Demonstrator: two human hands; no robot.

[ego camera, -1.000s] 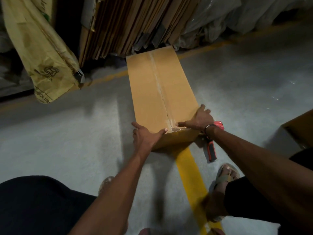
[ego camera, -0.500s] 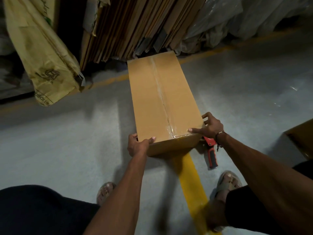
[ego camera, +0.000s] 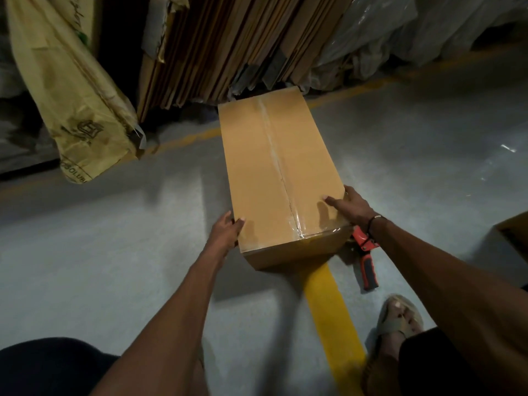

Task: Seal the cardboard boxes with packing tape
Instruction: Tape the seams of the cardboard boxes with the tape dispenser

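A long brown cardboard box [ego camera: 257, 167] lies on the grey floor, with clear tape running down its top centre seam and over the near edge. My left hand [ego camera: 225, 231] grips its near left corner, thumb on top. My right hand [ego camera: 350, 207] grips the near right corner, thumb lying on the top face. A red and black tape dispenser [ego camera: 367, 260] lies on the floor just right of the box, below my right wrist.
Flattened cardboard sheets [ego camera: 228, 47] lean upright just behind the box. A yellow printed sack [ego camera: 71, 90] hangs at the left. A yellow floor stripe [ego camera: 331, 315] runs toward me. Another box corner [ego camera: 514, 235] shows at the right edge. My sandalled foot [ego camera: 400, 315] is at the lower right.
Both hands slid outward from the box's near end to its two corners. The box stands a little farther from me, closer to the leaning sheets.
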